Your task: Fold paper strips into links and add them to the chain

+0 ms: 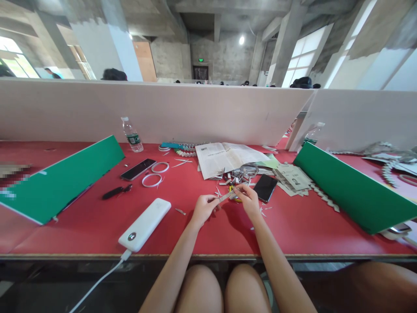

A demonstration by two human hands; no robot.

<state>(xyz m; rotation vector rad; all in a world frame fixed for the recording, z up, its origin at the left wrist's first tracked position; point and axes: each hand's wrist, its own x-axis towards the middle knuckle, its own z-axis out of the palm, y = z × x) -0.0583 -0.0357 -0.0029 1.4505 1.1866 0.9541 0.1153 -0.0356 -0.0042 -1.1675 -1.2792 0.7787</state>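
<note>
Between my two hands a narrow strip of printed paper point(226, 196) is held above the red table. My left hand point(206, 209) pinches its left end, and my right hand point(247, 200) pinches the right end. Yellow-handled scissors point(231, 188) lie just behind, partly hidden by my right hand. A pile of folded paper strips point(243, 172) sits beyond my hands, partly under a spread newspaper sheet point(224, 157). Close to my right hand, a black phone point(265, 188) lies beside cut printed papers point(294, 177).
A white power bank point(145, 224) with a cable, another phone point(138, 169), tape rolls point(151, 180) and a black-handled tool point(114, 193) lie left. Green dividers point(65, 180) stand at both sides. A water bottle point(133, 137) stands near the pale partition point(182, 113).
</note>
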